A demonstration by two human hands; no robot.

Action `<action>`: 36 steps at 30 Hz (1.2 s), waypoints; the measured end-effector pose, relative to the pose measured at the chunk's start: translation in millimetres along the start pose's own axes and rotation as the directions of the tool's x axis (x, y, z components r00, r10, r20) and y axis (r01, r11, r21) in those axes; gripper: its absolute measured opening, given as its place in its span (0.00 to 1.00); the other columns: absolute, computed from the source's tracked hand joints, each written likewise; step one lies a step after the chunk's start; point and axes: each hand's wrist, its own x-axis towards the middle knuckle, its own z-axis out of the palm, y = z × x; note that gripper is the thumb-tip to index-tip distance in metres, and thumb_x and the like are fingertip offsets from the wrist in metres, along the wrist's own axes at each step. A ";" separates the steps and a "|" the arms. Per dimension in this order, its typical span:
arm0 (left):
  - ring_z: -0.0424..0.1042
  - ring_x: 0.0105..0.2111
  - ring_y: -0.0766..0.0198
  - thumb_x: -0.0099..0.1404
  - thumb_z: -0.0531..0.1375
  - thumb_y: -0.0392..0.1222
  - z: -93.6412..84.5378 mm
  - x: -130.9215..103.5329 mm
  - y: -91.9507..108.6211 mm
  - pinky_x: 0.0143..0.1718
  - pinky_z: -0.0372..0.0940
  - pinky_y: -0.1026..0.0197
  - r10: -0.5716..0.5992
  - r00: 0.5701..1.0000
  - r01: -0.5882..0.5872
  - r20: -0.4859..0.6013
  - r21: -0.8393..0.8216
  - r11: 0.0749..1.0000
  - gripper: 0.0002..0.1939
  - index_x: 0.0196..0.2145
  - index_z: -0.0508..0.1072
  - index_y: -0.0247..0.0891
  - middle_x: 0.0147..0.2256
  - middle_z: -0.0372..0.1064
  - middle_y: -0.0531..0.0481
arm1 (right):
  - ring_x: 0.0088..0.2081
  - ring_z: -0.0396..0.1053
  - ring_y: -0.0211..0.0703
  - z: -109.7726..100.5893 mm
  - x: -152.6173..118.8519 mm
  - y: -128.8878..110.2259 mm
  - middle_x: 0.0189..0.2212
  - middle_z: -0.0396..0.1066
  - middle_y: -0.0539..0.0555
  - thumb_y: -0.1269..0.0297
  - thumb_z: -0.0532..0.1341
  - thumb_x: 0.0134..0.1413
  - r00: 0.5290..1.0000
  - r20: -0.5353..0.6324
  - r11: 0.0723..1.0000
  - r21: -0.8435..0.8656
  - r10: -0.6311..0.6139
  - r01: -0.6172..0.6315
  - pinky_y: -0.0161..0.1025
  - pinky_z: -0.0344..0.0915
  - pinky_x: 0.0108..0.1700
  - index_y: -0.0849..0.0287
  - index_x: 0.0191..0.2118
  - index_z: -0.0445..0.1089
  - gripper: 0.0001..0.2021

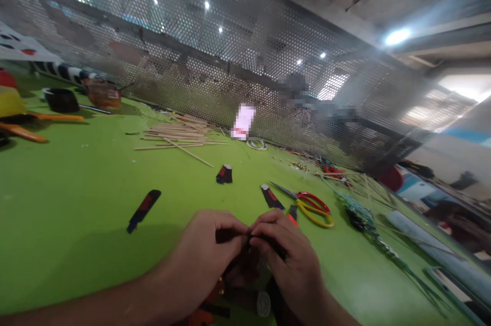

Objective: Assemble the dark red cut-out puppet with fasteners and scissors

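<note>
Clear disc (263, 304) lay nearest, low in view. Left hand (203, 252) and right hand (293, 257) pinched small dark piece (250, 237) at fingertips, above green table (95, 172). Close, level pinch judged best; light pressure advisable against slipping. Scissors (296, 196) lay beyond right hand.

Green tabletop (99, 172) bearing wooden sticks (176, 134) and 1 pair of scissors (307, 205).

Overhead lamp (398, 37) glares at upper right; my left hand (215, 249) casts soft shadow; edges smear and bend.
</note>
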 end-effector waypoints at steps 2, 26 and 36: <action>0.74 0.31 0.60 0.62 0.58 0.45 -1.1 0.4 1.3 0.33 0.66 0.62 0.019 1.000 -0.019 0.000 0.023 1.000 0.14 0.27 0.80 0.37 0.29 0.78 0.49 | 0.36 0.74 0.39 -1.2 2.4 -0.4 0.35 0.74 0.52 0.73 0.66 0.62 1.000 0.002 1.000 -0.010 -0.005 0.005 0.32 0.72 0.39 0.56 0.38 0.76 0.05; 0.74 0.35 0.60 0.59 0.61 0.36 -9.5 9.9 -10.5 0.37 0.65 0.62 0.086 0.986 -0.115 0.144 0.212 0.971 0.09 0.35 0.82 0.37 0.33 0.79 0.51 | 0.31 0.70 0.40 -14.9 5.9 11.8 0.29 0.74 0.52 0.55 0.60 0.71 0.935 0.331 0.985 -0.151 0.129 -0.083 0.35 0.63 0.34 0.59 0.34 0.75 0.16; 0.77 0.36 0.60 0.58 0.63 0.36 -12.5 8.0 -5.1 0.39 0.66 0.62 0.046 0.990 -0.070 0.135 0.182 0.981 0.08 0.34 0.83 0.39 0.33 0.81 0.53 | 0.25 0.65 0.35 -17.2 12.6 4.2 0.22 0.71 0.49 0.48 0.58 0.70 0.914 0.362 0.983 -0.083 0.185 -0.166 0.34 0.58 0.28 0.59 0.27 0.74 0.24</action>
